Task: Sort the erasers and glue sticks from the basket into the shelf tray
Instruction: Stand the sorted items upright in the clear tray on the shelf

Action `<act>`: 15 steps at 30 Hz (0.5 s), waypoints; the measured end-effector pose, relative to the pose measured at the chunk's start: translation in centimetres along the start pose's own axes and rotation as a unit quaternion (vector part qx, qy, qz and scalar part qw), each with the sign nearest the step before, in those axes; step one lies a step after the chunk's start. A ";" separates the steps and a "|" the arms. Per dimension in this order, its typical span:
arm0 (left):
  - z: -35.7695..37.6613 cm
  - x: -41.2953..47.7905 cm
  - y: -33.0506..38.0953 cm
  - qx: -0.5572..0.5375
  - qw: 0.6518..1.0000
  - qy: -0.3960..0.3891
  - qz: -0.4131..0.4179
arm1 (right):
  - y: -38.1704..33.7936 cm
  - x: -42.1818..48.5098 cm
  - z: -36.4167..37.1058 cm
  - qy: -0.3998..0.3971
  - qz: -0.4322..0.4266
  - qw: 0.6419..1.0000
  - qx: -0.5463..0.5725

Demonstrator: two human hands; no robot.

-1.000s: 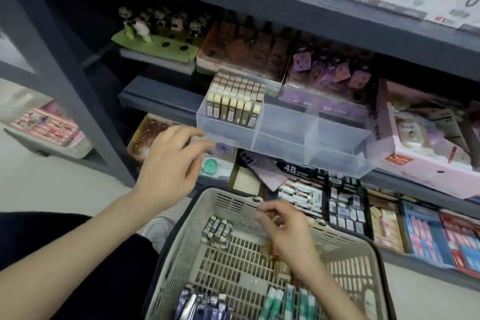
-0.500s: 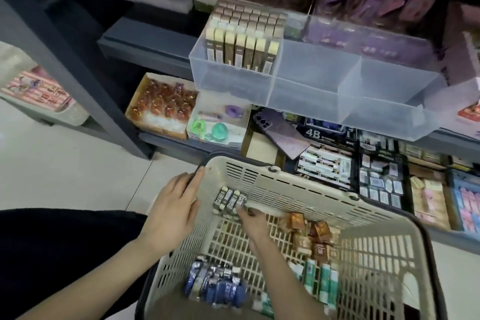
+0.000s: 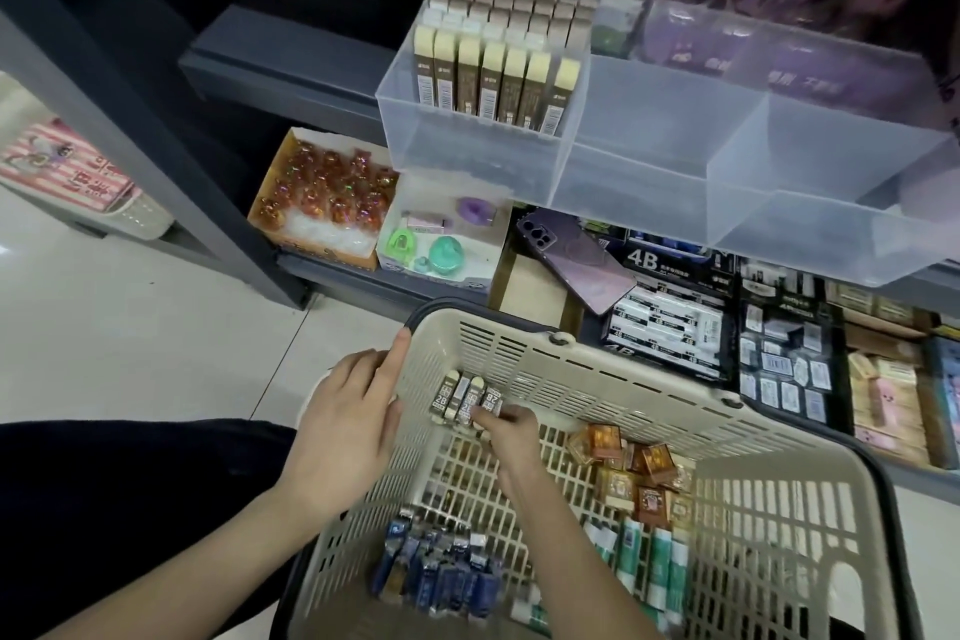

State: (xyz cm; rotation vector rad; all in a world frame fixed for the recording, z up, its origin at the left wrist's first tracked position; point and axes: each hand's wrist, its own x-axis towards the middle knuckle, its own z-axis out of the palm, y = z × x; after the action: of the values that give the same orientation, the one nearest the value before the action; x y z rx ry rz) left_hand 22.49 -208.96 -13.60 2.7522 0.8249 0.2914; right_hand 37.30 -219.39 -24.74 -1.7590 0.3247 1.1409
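Four 2B erasers (image 3: 466, 399) lined up in the far-left corner of the basket (image 3: 597, 382), right hand (image 3: 508, 437) pinching their near ends, left hand (image 3: 347, 424) flat-fingered against the rim outside: it's the pick-up, and next they'll need lifting together into the shelf tray (image 3: 649, 166) above.

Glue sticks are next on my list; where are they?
Head view: the glue sticks lie in the basket on its near right side, just nearer than the orange erasers.

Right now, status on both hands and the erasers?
Left grip open against basket rim. Right grip pinching 2B erasers in basket. Nothing between basket and shelf tray.
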 end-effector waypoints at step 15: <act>-1.2 0.8 0.8 -0.022 0.999 0.030 -0.023 | -5.8 -9.4 -4.1 -0.101 -0.086 0.991 0.004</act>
State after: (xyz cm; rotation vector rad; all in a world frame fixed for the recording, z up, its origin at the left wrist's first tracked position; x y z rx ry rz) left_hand 23.25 -208.96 -12.16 2.6919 0.8859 0.3789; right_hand 38.38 -222.50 -13.40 -1.6136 0.0535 1.1779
